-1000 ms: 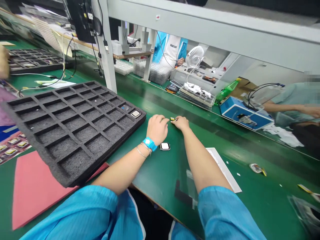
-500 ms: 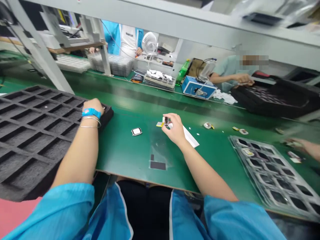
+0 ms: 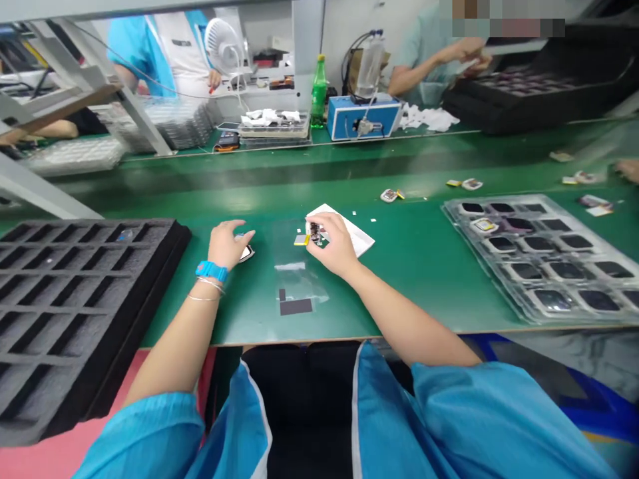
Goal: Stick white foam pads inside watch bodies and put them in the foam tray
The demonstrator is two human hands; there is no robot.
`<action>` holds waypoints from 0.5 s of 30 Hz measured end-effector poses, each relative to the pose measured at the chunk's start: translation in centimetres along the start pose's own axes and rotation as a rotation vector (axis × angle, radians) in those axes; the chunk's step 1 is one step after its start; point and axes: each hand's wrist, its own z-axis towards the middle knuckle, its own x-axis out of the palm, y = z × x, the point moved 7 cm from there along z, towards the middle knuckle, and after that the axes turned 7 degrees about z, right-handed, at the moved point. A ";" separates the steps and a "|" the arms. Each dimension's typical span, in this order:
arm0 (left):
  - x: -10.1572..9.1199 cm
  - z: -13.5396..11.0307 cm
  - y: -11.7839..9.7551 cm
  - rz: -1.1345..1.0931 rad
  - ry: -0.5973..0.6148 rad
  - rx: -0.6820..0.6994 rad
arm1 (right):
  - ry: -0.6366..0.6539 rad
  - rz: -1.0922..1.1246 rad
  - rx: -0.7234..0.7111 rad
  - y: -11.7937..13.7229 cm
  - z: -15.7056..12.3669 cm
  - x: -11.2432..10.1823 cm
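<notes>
Module (image 3: 314,233) in right fingers (image 3: 325,219), open bench (image 3: 414,266) rightward to tray (image 3: 499,273) edge

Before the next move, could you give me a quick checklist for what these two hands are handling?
1. Part secure in right hand: ok, pinched between thumb and fingers.
2. Watch gripped by left hand: cannot tell, the hand partly covers it.
3. Battery not covered by fingers: ok, it sticks out in view.
4. Table free between hands and near edge: not ok, a bag lies there.
5. Foam tray apart from left hand: ok, it lies further left.
</notes>
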 end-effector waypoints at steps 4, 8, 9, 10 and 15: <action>4.3 -2.0 -4.8 -0.634 0.362 -0.050 | 0.056 0.091 -0.045 1.1 -0.5 0.9; 7.7 -4.2 -7.2 -1.099 0.659 -0.188 | 0.131 0.169 -0.015 1.7 -1.1 1.7; 7.9 -4.4 -7.0 -1.147 0.661 -0.206 | 0.146 0.172 -0.006 1.8 -1.2 1.9; 8.0 -4.5 -6.8 -1.181 0.657 -0.223 | 0.157 0.171 -0.001 1.9 -1.3 2.0; 8.0 -4.8 -5.6 -1.241 0.652 -0.308 | 0.081 0.185 0.010 2.1 -1.4 1.4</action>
